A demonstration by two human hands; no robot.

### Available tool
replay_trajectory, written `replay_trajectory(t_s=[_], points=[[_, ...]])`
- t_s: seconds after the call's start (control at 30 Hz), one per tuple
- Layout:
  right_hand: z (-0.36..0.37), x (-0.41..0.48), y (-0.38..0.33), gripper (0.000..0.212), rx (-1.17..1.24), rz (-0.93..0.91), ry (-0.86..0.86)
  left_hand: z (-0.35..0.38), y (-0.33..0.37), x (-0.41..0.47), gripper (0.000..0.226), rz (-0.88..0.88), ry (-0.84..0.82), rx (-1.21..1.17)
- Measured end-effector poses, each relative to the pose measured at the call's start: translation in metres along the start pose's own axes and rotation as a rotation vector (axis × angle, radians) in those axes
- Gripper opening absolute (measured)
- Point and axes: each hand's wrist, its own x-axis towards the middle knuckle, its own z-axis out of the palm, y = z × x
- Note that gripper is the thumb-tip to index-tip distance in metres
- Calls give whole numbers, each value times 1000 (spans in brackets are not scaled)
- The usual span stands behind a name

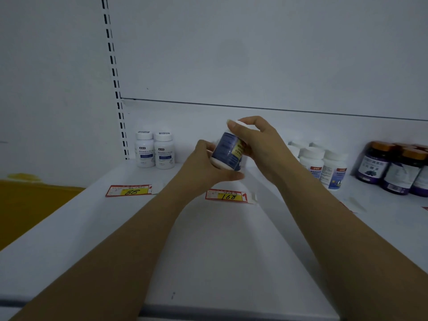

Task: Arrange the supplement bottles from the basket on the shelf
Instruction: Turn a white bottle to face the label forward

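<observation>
Both forearms reach in from six o'clock across the white shelf [208, 251], past the 88 price tag [129, 190] and the 168 price tag [228, 195]. There's the blue-labelled bottle [228, 150] at centre frame, tilted with its white cap toward one o'clock; the left hand [208, 165] curls its fingers round the base, thumb beneath, while the right hand [257, 144] wraps curled fingers over the cap and upper side. Farther back, two white bottles [155, 150] stand at ten o'clock of it beside the slotted upright [115, 77], white-capped bottles [324, 165] cluster at three o'clock, and purple bottles [393, 167] with orange caps sit beyond those.
</observation>
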Motion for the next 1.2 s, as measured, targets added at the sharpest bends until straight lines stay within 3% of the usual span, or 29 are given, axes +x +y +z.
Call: replay_trajectory(t_s=[0.1, 0.17, 0.33, 0.43, 0.57, 0.73, 0.87, 0.93, 1.0, 1.13, 1.2], points=[[-7, -1, -2, 30, 27, -16, 7, -4, 1, 0, 48, -64, -158, -165], [-10, -1, -3, 30, 85, 3, -25, -5, 1, -1, 50, -91, -177, -277], [-4, -3, -2, 37, 3, 9, -54, -1, 3, -1, 63, -49, 9, -94], [-7, -2, -2, 33, 81, 24, -34, -2, 5, -2, 69, -49, -42, -136], [-10, -1, -4, 27, 216, 75, -99, -5, 6, -3, 51, -69, -90, -189], [-2, -3, 1, 41, -38, 8, -46, 3, 7, -2, 65, -36, 57, 15], [-13, -2, -1, 34, 107, 24, -52, -2, 7, -3, 51, -70, -119, -259], [-16, -1, -3, 31, 182, 44, -91, -3, 6, -3, 48, -55, -172, -273], [-15, -2, -3, 27, 217, 62, -122, -2, 5, -3, 48, -35, -124, -238], [-10, -5, -3, 33, 51, -1, -92, -1, 6, -2, 55, -5, 29, -119], [-12, -5, -2, 31, 49, -15, -64, -2, 6, -2, 56, -17, 24, -132]])
